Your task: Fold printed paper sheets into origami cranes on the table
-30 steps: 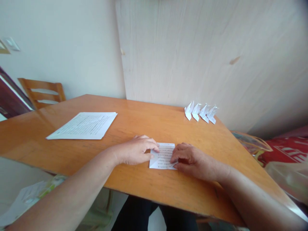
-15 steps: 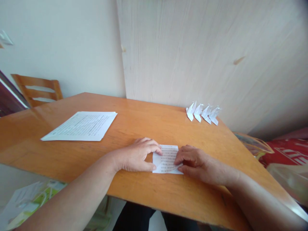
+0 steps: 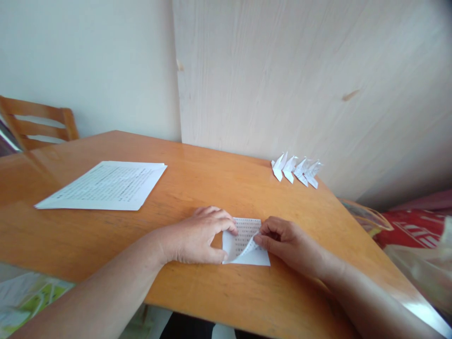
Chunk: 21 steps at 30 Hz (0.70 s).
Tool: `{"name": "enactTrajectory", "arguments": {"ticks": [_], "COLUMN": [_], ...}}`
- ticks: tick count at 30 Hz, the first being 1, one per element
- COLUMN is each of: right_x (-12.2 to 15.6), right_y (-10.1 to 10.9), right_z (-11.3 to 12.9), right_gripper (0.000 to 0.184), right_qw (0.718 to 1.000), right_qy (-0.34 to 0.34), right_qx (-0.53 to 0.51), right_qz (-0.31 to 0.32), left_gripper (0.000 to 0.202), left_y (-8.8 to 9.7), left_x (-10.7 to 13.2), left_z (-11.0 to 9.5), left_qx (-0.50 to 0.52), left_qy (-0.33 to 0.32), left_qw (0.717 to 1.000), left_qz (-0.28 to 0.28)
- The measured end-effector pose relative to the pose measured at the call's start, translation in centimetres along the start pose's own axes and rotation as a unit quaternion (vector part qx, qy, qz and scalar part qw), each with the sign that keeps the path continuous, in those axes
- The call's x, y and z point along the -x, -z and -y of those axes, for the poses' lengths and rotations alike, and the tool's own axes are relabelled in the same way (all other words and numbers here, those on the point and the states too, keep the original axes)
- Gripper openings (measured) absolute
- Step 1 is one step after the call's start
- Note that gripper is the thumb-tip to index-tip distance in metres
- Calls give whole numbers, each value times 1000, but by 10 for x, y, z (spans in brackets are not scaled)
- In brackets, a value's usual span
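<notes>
A small folded square of printed paper point(image 3: 246, 230) lies on the table in front of me. My left hand point(image 3: 206, 234) rests at its left side, fingers spread apart, with the fingertips on the upper left part and the thumb at the lower left corner. Between thumb and fingers, my right hand point(image 3: 278, 238) pinches the near right corner of the top layer. That corner is lifted and curls up, baring the white layer beneath it.
A stack of printed sheets point(image 3: 102, 188) lies on the wooden table point(image 3: 197, 174) at the left. Several folded paper pieces point(image 3: 290, 169) stand in a row near the wall. A chair point(image 3: 38, 122) is at the far left; red bags point(image 3: 413, 228) lie beyond the right edge.
My right hand has raised the near right corner of the paper's top layer, which lay flat before. The left hand stays at the paper's left side. The view has shifted slightly.
</notes>
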State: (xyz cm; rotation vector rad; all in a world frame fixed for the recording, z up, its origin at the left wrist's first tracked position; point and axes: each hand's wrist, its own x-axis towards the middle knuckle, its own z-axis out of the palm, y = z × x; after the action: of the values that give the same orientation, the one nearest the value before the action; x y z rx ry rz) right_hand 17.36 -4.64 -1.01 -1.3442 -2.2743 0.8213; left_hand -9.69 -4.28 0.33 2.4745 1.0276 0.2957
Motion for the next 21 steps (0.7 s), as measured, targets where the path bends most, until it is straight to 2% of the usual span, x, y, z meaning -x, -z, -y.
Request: {"name": "enactTrajectory", "arguments": {"ticks": [6,21], "right_x": [-3,-3], "right_y": [-5,-7], "right_z": [-2,-5], "right_gripper": [25,25], "right_qw": [999,995], "right_qy": [-28,-15], "right_qx": [42,100], "right_qz": [-18,-27], "left_gripper": [49,40], "left_y": [1,2], "left_x": [0,1], "left_z": [-2,-2], "left_qx": [-5,-7], "left_qy": [4,1], "left_qw": [1000,1000], "left_qz": [6,11]}}
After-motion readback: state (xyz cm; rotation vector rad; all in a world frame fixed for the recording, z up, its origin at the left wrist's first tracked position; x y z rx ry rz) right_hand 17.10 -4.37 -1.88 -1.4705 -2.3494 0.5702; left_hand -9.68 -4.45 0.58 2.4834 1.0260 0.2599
